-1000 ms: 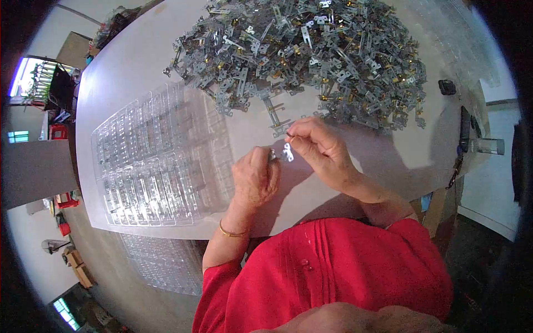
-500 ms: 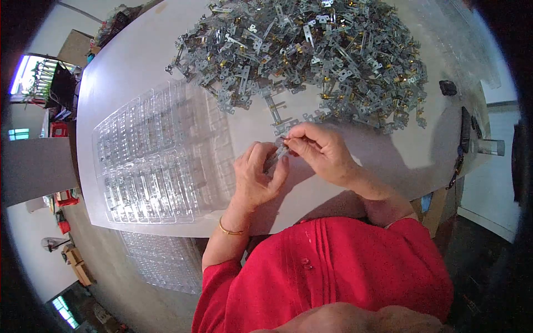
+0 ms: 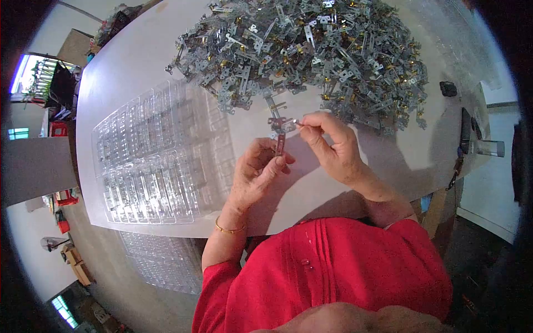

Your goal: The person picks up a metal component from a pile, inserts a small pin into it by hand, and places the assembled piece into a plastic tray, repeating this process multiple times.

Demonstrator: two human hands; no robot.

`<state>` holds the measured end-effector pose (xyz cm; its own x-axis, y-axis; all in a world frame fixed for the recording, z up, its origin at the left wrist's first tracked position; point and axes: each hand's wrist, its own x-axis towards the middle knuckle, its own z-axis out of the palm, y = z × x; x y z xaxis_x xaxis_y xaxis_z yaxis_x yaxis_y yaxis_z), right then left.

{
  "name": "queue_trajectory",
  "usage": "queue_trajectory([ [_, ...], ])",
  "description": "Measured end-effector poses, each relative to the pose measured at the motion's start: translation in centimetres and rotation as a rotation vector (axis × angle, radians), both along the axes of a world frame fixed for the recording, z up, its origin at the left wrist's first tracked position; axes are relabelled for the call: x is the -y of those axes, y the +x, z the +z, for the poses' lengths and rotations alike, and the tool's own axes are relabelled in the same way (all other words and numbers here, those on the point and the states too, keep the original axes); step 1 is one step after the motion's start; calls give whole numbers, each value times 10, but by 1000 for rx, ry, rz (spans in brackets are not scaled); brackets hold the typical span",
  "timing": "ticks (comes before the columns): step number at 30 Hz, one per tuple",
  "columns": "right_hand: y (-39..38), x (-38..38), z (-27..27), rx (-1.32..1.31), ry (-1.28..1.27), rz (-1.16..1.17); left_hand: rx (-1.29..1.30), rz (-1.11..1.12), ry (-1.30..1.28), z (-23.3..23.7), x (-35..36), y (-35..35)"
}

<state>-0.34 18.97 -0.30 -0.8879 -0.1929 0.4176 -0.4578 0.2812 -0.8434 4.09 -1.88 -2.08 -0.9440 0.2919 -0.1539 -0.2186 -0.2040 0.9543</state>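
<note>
Left hand (image 3: 254, 173) pinches a bracket (image 3: 280, 143) by its lower end, thumb and forefinger pressed on the flat faces. It stands upright over the table (image 3: 139, 61), between the two hands. Right hand (image 3: 333, 145) has its fingertips (image 3: 302, 123) closed at the bracket's top cross-piece (on the metal itself or a small bit there, can't tell). My read: thin stamped metal, light, stiff, smooth, edges probably sharp. Best gripped on the flats, clear of the edges. Pile (image 3: 311, 50) just beyond the hands, clear tray (image 3: 155, 161) to the left.
</note>
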Motion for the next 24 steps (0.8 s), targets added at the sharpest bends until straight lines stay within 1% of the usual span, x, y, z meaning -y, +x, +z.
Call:
queue_trajectory([
  [2, 9, 3, 2, 135, 3, 46, 0, 59, 19, -2, 0, 0],
  [5, 12, 5, 6, 61, 124, 103, 6, 107, 0, -2, 1, 1],
  [8, 15, 7, 6, 65, 136, 112, -8, 121, -92, -4, 2, 1],
  [11, 15, 8, 4, 45, 144, 94, -49, 168, -103, -2, -5, 2],
  [14, 15, 8, 6, 69, 189, 74, -73, 167, -195, -7, -3, 3],
  [17, 17, 9, 4, 1, 270, 111, -165, 207, -308, -13, -5, 2],
  [20, 18, 10, -2, 29, 244, 149, -240, 206, -384, -13, -6, 1],
  [23, 14, 6, -1, 19, 246, 77, -294, 171, -516, -14, -4, 2],
  [24, 14, 5, -2, 1, 257, 103, -286, 160, -525, -12, -5, 2],
])
